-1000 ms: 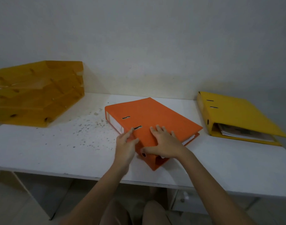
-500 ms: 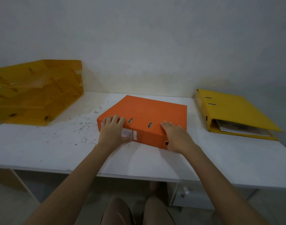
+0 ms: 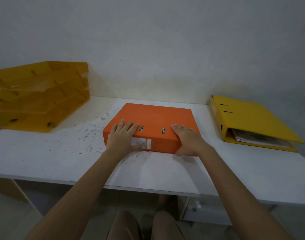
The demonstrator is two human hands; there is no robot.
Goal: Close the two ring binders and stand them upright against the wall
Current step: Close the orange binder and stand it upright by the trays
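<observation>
An orange ring binder [image 3: 157,116] lies flat and closed in the middle of the white table [image 3: 44,156], its spine facing me. My left hand [image 3: 122,137] grips the left end of the spine, fingers over the top cover. My right hand [image 3: 188,141] grips the right end the same way. A yellow ring binder [image 3: 252,120] lies flat at the right, near the wall, its cover slightly raised over papers showing at its open side. The wall [image 3: 157,49] rises behind the table.
A stack of amber letter trays [image 3: 37,96] stands at the back left against the wall. Dark specks dot the tabletop left of the orange binder. Bare tabletop lies between the two binders. My knees show below the front edge.
The orange binder has been turned from a diagonal lie so its spine faces me. Both hands shifted from its corner to the two ends of the spine.
</observation>
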